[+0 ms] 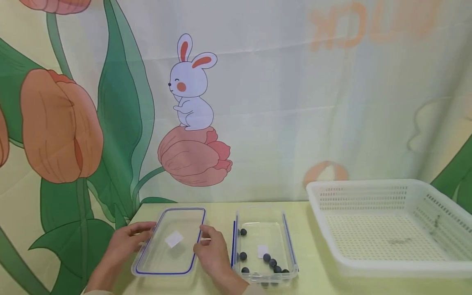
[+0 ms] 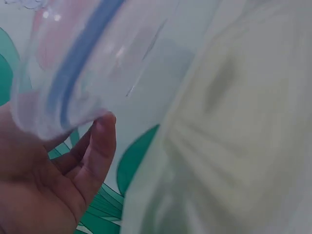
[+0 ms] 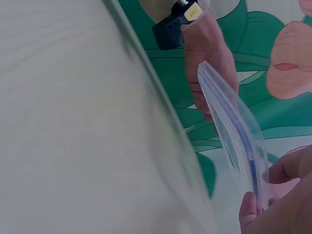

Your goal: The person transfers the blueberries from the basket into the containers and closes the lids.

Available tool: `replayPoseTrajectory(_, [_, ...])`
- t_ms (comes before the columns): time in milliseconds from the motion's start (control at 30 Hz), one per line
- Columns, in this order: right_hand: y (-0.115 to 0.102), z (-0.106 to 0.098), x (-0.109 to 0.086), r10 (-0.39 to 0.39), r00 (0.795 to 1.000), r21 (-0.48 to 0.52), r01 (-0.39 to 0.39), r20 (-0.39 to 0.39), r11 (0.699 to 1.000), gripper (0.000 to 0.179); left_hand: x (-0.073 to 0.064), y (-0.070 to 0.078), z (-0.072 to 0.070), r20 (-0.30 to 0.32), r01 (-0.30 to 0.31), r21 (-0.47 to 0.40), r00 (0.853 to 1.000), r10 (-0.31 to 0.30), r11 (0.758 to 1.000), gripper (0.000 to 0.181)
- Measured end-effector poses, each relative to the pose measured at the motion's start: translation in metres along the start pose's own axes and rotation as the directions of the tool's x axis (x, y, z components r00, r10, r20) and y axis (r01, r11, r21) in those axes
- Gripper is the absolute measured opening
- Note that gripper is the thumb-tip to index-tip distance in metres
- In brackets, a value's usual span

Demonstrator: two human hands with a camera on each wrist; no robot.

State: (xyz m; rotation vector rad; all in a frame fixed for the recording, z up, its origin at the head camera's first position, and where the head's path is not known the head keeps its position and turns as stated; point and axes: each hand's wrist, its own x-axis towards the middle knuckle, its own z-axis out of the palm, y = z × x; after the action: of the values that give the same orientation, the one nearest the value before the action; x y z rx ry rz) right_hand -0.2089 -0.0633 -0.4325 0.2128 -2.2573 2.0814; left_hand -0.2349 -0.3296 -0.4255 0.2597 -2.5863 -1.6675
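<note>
Both hands hold a clear plastic container lid [image 1: 167,258] with a blue sealing ring and a white label. My left hand [image 1: 127,241] grips its left edge; my right hand [image 1: 214,250] pinches the opposite edge. In the left wrist view, the left thumb and fingers [image 2: 63,170] meet the lid's rim [image 2: 73,73]. The right wrist view shows the lid [image 3: 234,122] tilted, off the table, between both hands. Just right of the right hand stands a clear rectangular container [image 1: 289,233], uncovered, holding several dark round blueberries [image 1: 273,263].
A large white plastic basket [image 1: 346,264] with slotted walls stands at the right of the pale yellow table [image 1: 306,213]. Behind the table hangs a curtain [image 1: 276,102] printed with tulips and a rabbit.
</note>
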Motion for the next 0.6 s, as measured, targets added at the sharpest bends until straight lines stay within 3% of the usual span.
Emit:
replayPoseTrajectory(133, [-0.021,-0.015,0.002,-0.057,0.998,0.042,0.056,0.011,0.998,0.057,-0.006,0.022,-0.002,-0.018,-0.03,-0.053,0.999,0.029,0.998,0.042])
replayPoseTrajectory(367, [-0.049,-0.05,0.006,-0.133,0.99,0.035,0.132,0.046,0.991,0.055,-0.017,0.053,0.011,-0.044,-0.097,-0.097,0.995,0.093,0.991,0.043])
replayPoseTrajectory(600, [-0.065,-0.081,0.01,-0.111,0.993,-0.006,0.112,0.045,0.994,0.05,-0.026,0.083,0.029,-0.055,-0.174,-0.148,0.984,0.167,0.974,0.041])
